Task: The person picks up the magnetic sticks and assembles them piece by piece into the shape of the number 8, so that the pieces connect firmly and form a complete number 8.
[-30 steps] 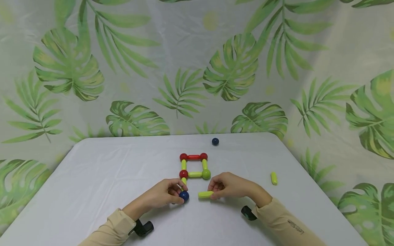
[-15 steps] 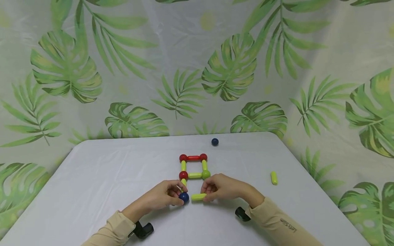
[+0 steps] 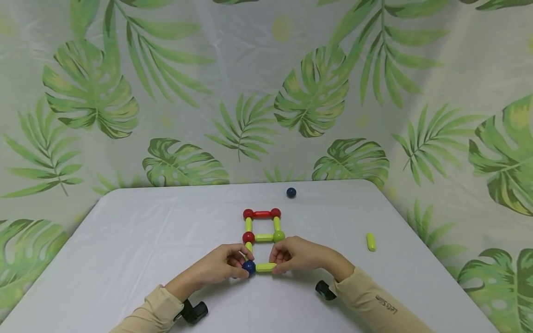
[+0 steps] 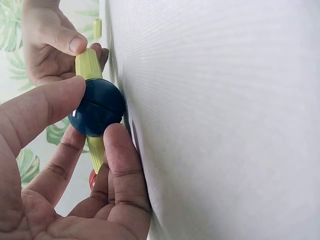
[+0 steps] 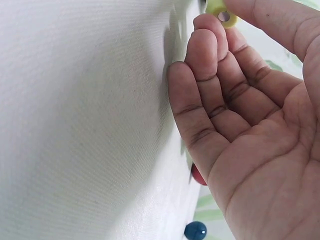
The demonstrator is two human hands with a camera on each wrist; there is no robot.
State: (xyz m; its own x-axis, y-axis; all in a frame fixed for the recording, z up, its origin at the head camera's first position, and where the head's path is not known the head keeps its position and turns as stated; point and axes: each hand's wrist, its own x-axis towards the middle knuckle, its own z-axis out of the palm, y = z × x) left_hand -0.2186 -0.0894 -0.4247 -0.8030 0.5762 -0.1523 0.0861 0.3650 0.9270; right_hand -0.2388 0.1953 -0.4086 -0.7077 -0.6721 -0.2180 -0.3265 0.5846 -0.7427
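Note:
On the table lies a square of yellow-green and red rods with red balls and one green ball (image 3: 279, 236) at its corners. From its near left red ball (image 3: 248, 237) another yellow-green rod (image 3: 249, 246) runs toward me to a blue ball (image 3: 249, 267). My left hand (image 3: 222, 264) pinches that blue ball (image 4: 97, 107) between thumb and fingers. A yellow-green rod (image 3: 265, 267) points right from the blue ball, one end against it. My right hand (image 3: 301, 255) pinches the rod's other end, where a round metallic tip (image 5: 223, 16) shows.
A second blue ball (image 3: 291, 193) sits near the table's far edge. One loose yellow-green rod (image 3: 370, 242) lies at the right. Behind the white-covered table (image 3: 166, 222) hangs a leaf-patterned cloth (image 3: 258, 92).
My right hand has moved left and slightly nearer with its rod, closing the gap until the rod meets the blue ball. The left hand has stayed nearly still on the ball.

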